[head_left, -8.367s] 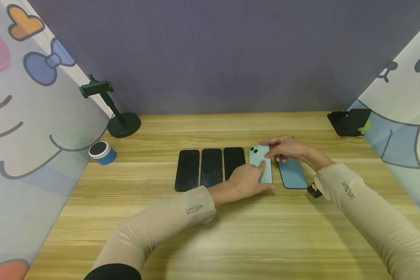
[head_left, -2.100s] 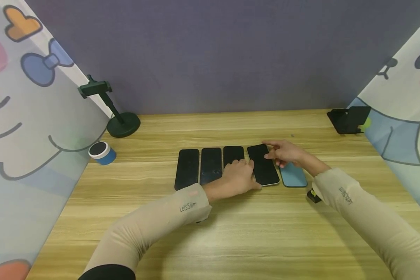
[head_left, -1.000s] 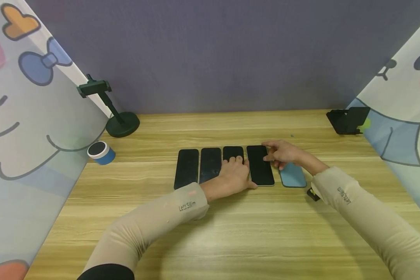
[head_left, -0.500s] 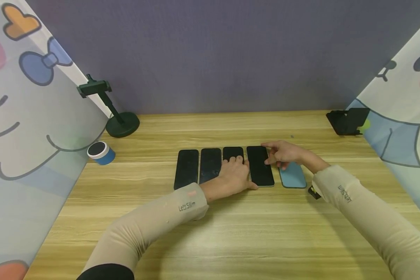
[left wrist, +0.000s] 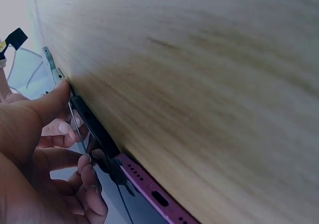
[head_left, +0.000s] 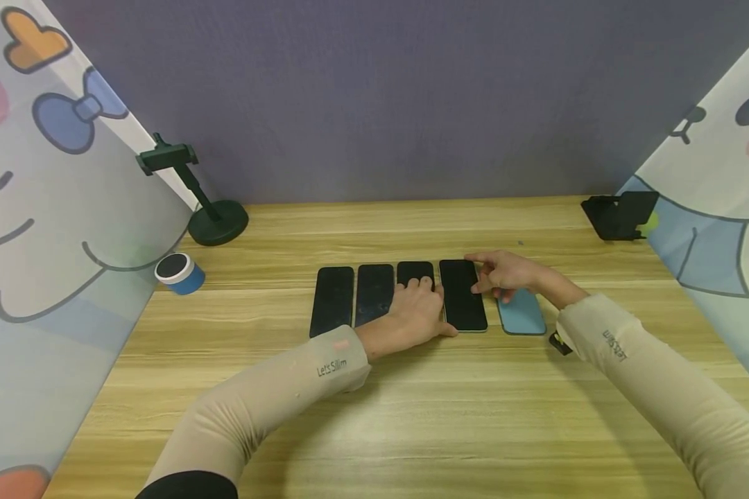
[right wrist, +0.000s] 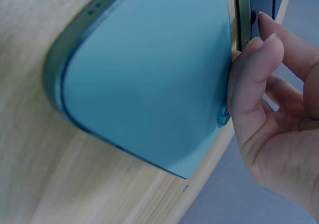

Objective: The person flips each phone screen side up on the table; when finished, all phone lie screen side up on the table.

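Note:
Several phones lie in a row on the table, screens up. My left hand (head_left: 415, 312) rests over the third phone from the left (head_left: 415, 269), its thumb at the lower left corner of the rightmost black-screened phone (head_left: 465, 298). My right hand (head_left: 504, 272) touches that phone's right side, index finger at the top corner and thumb on the edge. Just right of it a blue phone (head_left: 523, 313) lies back up, partly under my right hand; it looms large in the right wrist view. A pink-edged phone (left wrist: 152, 191) shows near my left hand in the left wrist view.
A dark green stand (head_left: 218, 223) and a blue tub with a white rim and dark top (head_left: 188, 278) are at the left of the wooden table (head_left: 443, 416). At the back right stands a black folding stand (head_left: 621, 216). A grey panel (head_left: 381, 104) closes the back.
The rightmost black-screened phone lay back up at first, then screen up and tilted; it now stands straight with the row. My left hand has shifted left. The last half second shows almost no motion.

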Action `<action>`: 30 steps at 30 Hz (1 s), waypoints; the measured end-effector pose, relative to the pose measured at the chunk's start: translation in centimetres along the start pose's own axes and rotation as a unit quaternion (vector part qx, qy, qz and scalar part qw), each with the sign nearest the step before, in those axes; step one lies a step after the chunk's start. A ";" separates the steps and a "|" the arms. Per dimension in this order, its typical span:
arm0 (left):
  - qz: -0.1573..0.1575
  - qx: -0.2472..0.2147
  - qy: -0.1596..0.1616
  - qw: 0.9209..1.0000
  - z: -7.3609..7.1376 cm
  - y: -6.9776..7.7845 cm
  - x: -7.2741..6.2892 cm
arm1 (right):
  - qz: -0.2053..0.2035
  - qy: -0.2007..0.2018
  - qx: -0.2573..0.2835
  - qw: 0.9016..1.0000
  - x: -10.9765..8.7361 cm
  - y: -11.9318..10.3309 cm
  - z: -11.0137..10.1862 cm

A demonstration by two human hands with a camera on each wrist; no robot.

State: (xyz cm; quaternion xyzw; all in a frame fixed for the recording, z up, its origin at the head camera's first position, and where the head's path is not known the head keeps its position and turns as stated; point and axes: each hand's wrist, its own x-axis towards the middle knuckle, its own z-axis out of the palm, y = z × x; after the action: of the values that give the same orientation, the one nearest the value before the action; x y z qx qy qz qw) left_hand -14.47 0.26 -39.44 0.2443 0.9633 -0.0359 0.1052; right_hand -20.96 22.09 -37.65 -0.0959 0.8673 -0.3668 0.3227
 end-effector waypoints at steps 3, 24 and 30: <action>0.008 -0.001 0.005 1.000 0.0 -0.1 -0.1 | 0.002 0.001 0.001 1.000 -0.2 0.0 0.0; 0.066 -0.019 0.023 0.997 -1.5 1.3 0.3 | -0.036 0.036 0.006 0.999 -2.4 1.8 -1.6; 0.105 -0.025 0.035 0.994 -1.8 2.5 1.3 | -0.027 0.033 -0.009 0.999 -4.2 3.1 -3.8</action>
State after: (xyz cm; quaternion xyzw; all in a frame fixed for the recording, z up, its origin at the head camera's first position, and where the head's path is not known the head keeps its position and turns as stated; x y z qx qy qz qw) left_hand -14.73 3.23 -37.98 0.3421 0.9361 0.0082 0.0811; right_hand -19.91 28.15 -35.79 -0.1100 0.8780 -0.3700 0.2829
